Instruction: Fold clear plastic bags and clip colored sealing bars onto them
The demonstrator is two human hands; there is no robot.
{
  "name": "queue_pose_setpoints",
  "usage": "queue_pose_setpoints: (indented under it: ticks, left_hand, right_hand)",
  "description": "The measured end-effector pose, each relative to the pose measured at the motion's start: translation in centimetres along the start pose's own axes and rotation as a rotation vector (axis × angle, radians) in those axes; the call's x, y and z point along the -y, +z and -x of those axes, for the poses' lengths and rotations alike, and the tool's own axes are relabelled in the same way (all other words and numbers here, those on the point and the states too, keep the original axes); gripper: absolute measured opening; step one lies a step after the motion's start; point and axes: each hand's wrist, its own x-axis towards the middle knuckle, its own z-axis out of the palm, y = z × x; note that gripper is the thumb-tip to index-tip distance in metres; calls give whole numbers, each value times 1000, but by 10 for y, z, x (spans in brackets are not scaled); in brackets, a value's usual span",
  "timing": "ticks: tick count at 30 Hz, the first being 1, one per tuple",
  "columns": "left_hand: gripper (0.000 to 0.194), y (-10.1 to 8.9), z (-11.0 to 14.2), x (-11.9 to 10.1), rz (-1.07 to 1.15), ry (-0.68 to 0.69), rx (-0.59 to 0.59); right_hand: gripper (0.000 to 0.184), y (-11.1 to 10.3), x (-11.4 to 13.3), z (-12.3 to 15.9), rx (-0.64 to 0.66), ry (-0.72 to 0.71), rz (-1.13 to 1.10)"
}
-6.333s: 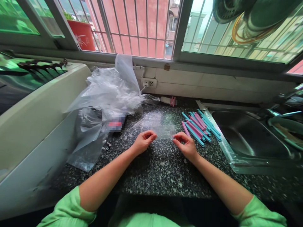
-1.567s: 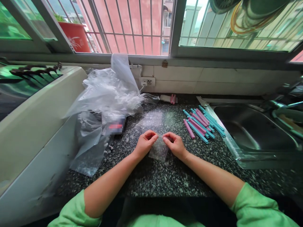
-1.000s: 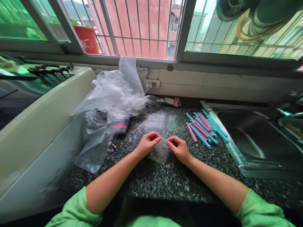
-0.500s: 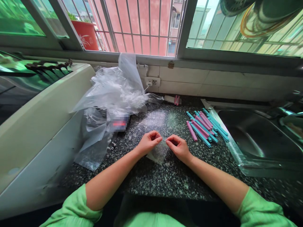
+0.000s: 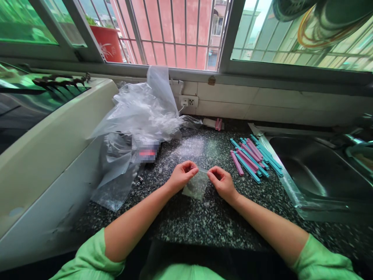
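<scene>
A small clear plastic bag [image 5: 195, 186] hangs between my hands, low over the dark speckled counter. My left hand [image 5: 184, 175] pinches its upper left corner between thumb and finger. The upper right corner is pinched by my right hand [image 5: 222, 182] in the same way. The bag's top edge runs straight from one hand to the other. Through the film the counter shows, and I cannot make out anything inside. To the right of my right hand lies a loose pile of pink and turquoise plastic strips [image 5: 253, 157].
A heap of clear plastic bags [image 5: 145, 112] covers the counter's back left. Small metallic bits [image 5: 138, 180] lie left of my left hand. A steel sink [image 5: 309, 167] is at the right, a stove [image 5: 87, 112] at the left. A socket [image 5: 189, 101] with a plug is on the wall.
My hands have moved slightly apart, the right one a little to the right. The bag's top edge is now stretched wider between them.
</scene>
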Motion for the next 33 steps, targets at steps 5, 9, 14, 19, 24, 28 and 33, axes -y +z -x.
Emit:
queue_pose_setpoints:
  ticks: [5,9,14,19,24,28,33]
  left_hand:
    - [30,-1,0,-1,-32,-11,31]
    - [27,0,-1,-3,-43,-4,32]
    - [23,1,1,-2,-64,21,45]
    - [22,2,0,0,-78,57,48]
    - [23,2,0,3,-91,74,59]
    - [22,3,0,4,-118,107,61]
    - [19,4,2,3,-173,167,64]
  right_hand:
    - [19,-1,2,1,9,-36,21]
    - [18,-1,2,1,23,-27,4]
    - [15,1,2,0,62,-21,-10]
    - [17,1,3,1,54,-53,3]
    - [18,0,2,1,56,-64,12]
    - [15,1,-1,0,73,-46,-11]
    - [15,2,-2,0,59,-71,6]
